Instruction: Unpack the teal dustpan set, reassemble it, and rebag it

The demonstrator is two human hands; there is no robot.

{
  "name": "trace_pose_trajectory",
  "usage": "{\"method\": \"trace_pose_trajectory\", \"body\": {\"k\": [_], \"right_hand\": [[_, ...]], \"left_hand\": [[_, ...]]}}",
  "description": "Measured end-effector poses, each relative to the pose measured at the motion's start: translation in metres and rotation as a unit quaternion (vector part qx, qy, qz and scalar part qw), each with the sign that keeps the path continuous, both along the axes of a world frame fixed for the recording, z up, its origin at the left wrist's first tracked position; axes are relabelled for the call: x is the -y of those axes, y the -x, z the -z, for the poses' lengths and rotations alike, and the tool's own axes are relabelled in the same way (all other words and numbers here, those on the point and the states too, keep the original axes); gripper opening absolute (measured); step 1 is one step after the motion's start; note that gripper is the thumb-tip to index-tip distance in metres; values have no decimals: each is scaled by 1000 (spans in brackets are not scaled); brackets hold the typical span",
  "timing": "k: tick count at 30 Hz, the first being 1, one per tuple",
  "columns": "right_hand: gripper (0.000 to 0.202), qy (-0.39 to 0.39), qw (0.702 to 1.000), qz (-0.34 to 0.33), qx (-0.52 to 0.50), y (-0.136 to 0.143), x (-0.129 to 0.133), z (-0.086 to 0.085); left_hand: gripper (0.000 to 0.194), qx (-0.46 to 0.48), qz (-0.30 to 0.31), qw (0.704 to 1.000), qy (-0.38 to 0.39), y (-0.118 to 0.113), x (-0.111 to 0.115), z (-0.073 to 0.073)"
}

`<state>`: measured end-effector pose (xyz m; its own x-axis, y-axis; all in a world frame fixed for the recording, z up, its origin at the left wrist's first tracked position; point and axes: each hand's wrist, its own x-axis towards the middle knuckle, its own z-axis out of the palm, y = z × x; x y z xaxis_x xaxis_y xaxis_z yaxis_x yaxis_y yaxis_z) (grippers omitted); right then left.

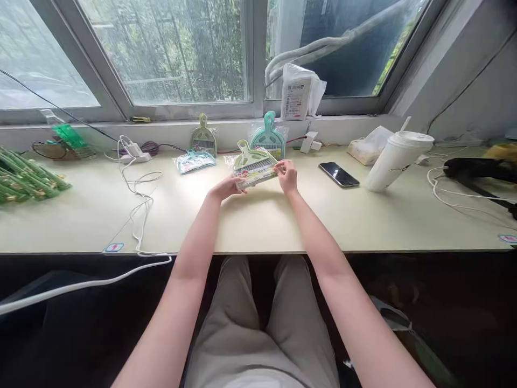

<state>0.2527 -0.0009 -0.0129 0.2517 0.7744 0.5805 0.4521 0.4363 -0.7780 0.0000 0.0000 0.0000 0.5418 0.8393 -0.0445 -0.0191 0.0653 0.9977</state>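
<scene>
Gripping the near-left corner of a pale green dustpan-and-brush set [256,165] in clear wrap, the left hand [228,188] is partly curled, with fingers reaching under the edge, probably to bear the weight. The right hand [287,175] is nearly closed, its fingertips pinching the right end. Held at both ends, the set is likely steadied against twisting, and its printed card is left mostly uncovered. It is at the middle of the counter [258,221], slanting with its right end farther from the person. Taking it as the dial's centre, with twelve toward the window, a turquoise set [268,141] stands just behind at about one, and an olive-green one [203,137] stands near ten; both seem propped against the low wall so that they stay upright. A light blue set [196,160] lies flat at nine, handle toward the wall. Toward three is a dark phone [339,175], then a lidded white cup [398,161] with a straw, with a tissue pack [369,145] behind it, all perhaps put aside to leave elbow room. A wrapped white package [297,99] sits on the sill near one. Farther toward nine are a power strip [135,154] with a white cable and, at the far side, bundled green stems [30,178].
</scene>
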Motion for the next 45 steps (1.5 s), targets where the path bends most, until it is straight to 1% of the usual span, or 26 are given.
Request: {"method": "trace_pose_trajectory", "body": {"k": [2,4,5,7,10,13,16,18,20,21,23,26,27,29,32,33,34,38,41,43,45], "right_hand": [[37,65,995,-33,-63,0,-3,2],[49,127,982,-70,-119,-2,-6,4],[49,168,970,-96,-148,-2,-6,4],[38,218,948,-133,-190,-4,-6,3],[23,219,934,-153,-238,-5,-3,0],[16,212,926,-158,-270,-5,0,-3],[15,207,924,-127,-296,-6,1,-5],[15,204,923,-105,-309,-7,1,-5],[16,198,925,-89,-311,-9,0,-5],[16,195,928,-84,-307,-10,-1,-5],[16,189,935,-70,-290,-11,-3,-3],[18,176,954,-47,-238,-10,-8,1],[19,170,962,-36,-213,-9,-9,3],[20,157,976,-2,-152,-8,-10,6],[19,157,984,56,-58,-8,-11,9],[18,164,983,72,-32,-9,-12,10],[18,172,981,85,-10,-11,-13,11],[19,199,967,135,79,-17,-27,11],[21,205,954,158,151,-21,-42,9],[23,206,945,164,191,-22,-51,8],[26,204,936,176,227,-22,-60,6]], "left_hand": [[47,-9,7,1000,-11,1,0,0],[49,-23,5,1000,-21,2,0,0],[50,-33,0,999,-26,2,0,0],[51,-52,-18,998,-35,0,1,-2],[55,-66,-43,995,-53,-4,3,-5],[60,-74,-50,994,-65,-8,7,-9],[67,-61,-59,993,-76,-10,12,-13],[68,-53,-59,992,-100,-11,14,-14],[70,-66,-65,987,-133,-13,14,-12],[70,-78,-79,983,-147,-15,12,-11],[61,-103,-131,972,-168,-19,6,-6],[35,-139,-219,946,-195,-26,-2,0],[29,-158,-243,934,-208,-28,-3,1],[23,-213,-292,901,-241,-32,-3,2],[20,-330,-355,830,-277,-40,-3,1],[20,-367,-361,809,-282,-42,-4,1],[21,-398,-357,795,-286,-44,-6,2],[28,-468,-298,773,-308,-52,-28,7],[29,-503,-288,747,-326,-56,-50,12],[29,-508,-293,740,-329,-59,-65,15],[28,-503,-293,747,-323,-62,-81,17]]}}
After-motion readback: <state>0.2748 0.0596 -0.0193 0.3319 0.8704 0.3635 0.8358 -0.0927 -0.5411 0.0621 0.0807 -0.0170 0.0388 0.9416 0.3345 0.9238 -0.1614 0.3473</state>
